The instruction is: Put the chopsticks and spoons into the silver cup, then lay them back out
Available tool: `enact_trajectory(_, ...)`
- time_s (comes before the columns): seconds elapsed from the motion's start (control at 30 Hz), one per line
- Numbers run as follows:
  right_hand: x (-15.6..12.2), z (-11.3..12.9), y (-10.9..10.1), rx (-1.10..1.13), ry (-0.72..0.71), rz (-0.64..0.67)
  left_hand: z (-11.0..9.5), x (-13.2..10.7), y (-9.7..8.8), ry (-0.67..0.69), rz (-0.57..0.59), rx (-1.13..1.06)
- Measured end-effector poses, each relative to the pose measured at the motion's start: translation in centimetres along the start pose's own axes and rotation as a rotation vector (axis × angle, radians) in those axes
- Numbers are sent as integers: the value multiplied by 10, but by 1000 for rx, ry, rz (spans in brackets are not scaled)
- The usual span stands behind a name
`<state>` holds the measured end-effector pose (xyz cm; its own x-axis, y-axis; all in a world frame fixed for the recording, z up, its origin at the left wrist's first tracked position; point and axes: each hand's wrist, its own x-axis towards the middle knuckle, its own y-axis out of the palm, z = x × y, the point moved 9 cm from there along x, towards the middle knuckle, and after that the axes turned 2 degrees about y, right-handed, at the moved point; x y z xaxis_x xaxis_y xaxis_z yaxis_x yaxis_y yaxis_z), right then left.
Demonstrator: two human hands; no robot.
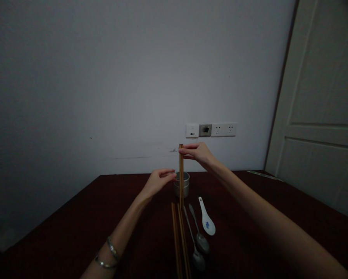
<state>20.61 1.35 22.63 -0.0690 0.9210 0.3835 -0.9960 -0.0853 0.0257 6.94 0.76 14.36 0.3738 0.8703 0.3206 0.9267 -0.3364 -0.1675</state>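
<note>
My right hand (197,153) pinches the top end of a wooden chopstick (181,176) and holds it upright over the dark red table (75,232). Its lower end stands just in front of a small metal cup (182,184). My left hand (159,181) reaches to the cup's left rim, fingers curled against it beside the chopstick. Two more chopsticks (180,240) lie flat on the table, pointing towards me.
Two metal spoons (197,240) and a white ceramic spoon (206,219) with a blue mark lie right of the flat chopsticks. Wall sockets (211,130) sit on the grey wall behind. A pale door (322,116) stands at the right.
</note>
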Motion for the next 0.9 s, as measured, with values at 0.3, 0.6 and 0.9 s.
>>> enact_trajectory(0.3, 84, 33, -29, -25, -105, -98, 116, 22, -76, -216, -318, -72)
enact_trajectory(0.6, 115, -5, -32, -68, -28, -183, 192, 7, -111, -358, -476, -48)
enact_trajectory(0.9, 106, -67, -34, -62, 54, -147, 197, 3, -115, -305, -472, -45)
